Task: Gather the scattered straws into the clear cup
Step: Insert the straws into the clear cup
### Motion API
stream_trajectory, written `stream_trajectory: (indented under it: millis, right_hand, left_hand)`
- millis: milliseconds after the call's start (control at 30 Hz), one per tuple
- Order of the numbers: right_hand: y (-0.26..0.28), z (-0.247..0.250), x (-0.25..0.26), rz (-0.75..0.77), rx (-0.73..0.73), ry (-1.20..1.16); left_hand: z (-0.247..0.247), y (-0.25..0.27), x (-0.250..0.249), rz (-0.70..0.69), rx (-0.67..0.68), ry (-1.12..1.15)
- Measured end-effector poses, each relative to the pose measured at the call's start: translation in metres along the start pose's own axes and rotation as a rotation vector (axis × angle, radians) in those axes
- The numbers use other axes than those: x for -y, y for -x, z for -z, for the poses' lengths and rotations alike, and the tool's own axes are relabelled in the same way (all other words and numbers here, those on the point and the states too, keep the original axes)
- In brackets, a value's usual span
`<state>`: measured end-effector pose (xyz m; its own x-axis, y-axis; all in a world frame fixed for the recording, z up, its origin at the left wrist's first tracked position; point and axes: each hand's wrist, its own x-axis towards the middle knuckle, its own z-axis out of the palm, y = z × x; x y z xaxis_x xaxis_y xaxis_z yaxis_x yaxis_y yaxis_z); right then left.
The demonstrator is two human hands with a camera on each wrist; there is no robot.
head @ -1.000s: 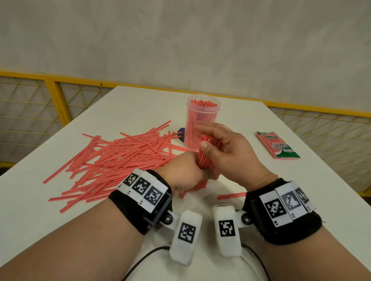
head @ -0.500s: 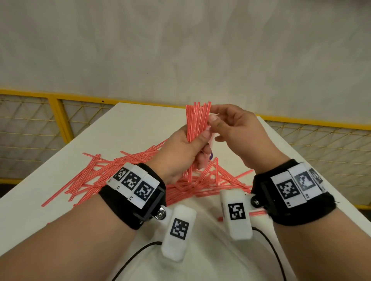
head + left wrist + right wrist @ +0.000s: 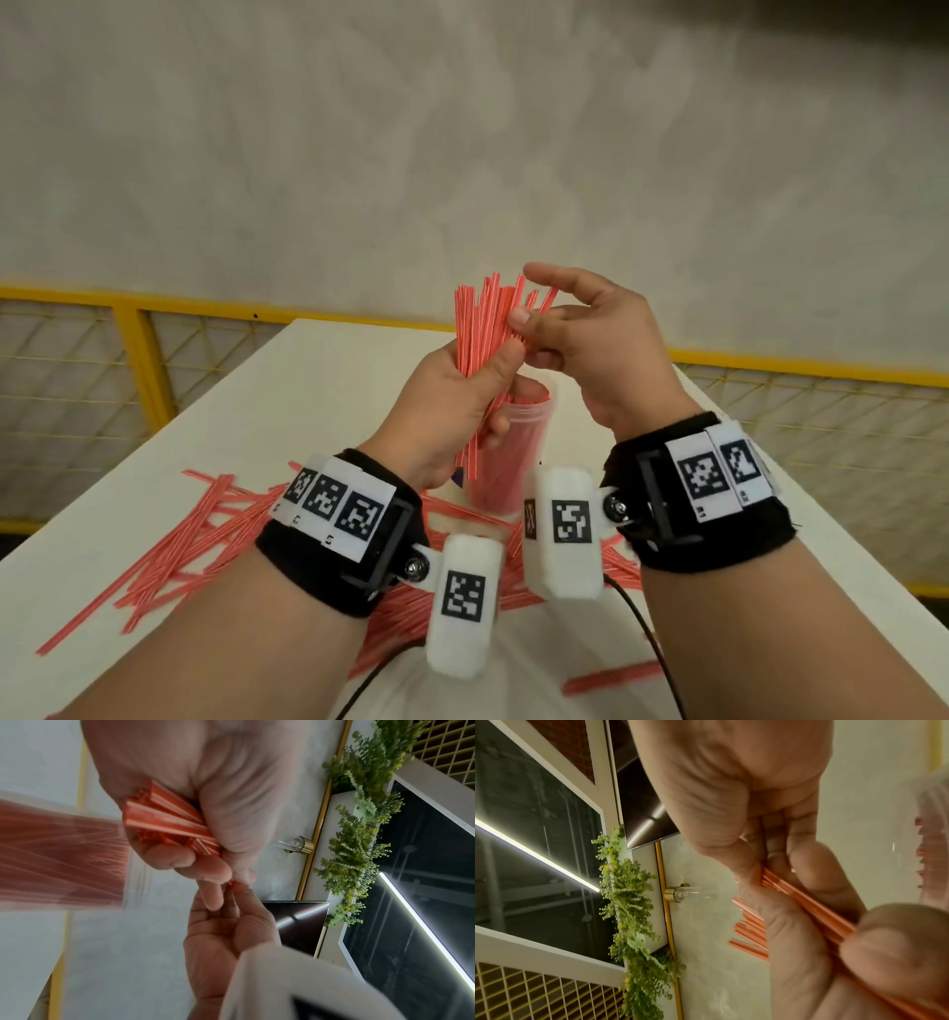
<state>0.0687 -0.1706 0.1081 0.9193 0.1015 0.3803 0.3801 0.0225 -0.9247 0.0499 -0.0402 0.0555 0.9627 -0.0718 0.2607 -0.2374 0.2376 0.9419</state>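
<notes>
My left hand [image 3: 493, 380] grips a bundle of red striped straws [image 3: 482, 329] upright, above the table. My right hand [image 3: 529, 308] pinches the bundle's upper part with its thumb, the index finger raised over the tips. The clear cup [image 3: 518, 457], holding several straws, stands just behind and below both hands. Scattered straws [image 3: 195, 534] lie on the white table [image 3: 308, 390] to the left and under my wrists. The left wrist view shows my left hand [image 3: 195, 850] closed round the straw ends [image 3: 164, 821] and the blurred cup [image 3: 61, 854]. The right wrist view shows the pinched straws [image 3: 808, 902].
A yellow railing [image 3: 128, 329] with mesh runs beyond the table's far and side edges. One loose straw [image 3: 611, 683] lies near the front right. A black cable [image 3: 637, 632] trails over the table's near part.
The bundle has been lifted off the table, stood upright and raised over the cup. My right hand has shifted to the bundle's top, its index finger now lifted.
</notes>
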Motion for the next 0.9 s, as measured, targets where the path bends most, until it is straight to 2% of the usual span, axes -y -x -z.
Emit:
stream_trajectory:
  millis: [200,467,533,700,767,900]
  right_hand:
    - [0.0,0.002,-0.018,-0.044,-0.002,-0.055]
    - [0.002,0.008,-0.026,-0.028,-0.05,-0.119]
    - [0.001,0.009,-0.027,0.015,-0.112,-0.165]
    - [-0.004,0.017,-0.028,0.22,-0.395,-0.244]
    - [-0.004,0.017,-0.032,0.269,-0.416,-0.165]
    - [-0.005,0.01,-0.043,0.323,-0.342,0.024]
  left_hand:
    - [0.004,0.0,0.012,0.02,0.006,-0.082]
    - [0.003,0.001,0.014,0.013,0.013,-0.134]
    - [0.004,0.0,0.013,0.023,-0.034,-0.133]
    - [0.018,-0.007,0.012,-0.013,-0.245,-0.195]
    - [0.021,-0.009,0.013,-0.017,-0.275,-0.228]
    - [0.022,-0.009,0.017,-0.015,-0.254,-0.258]
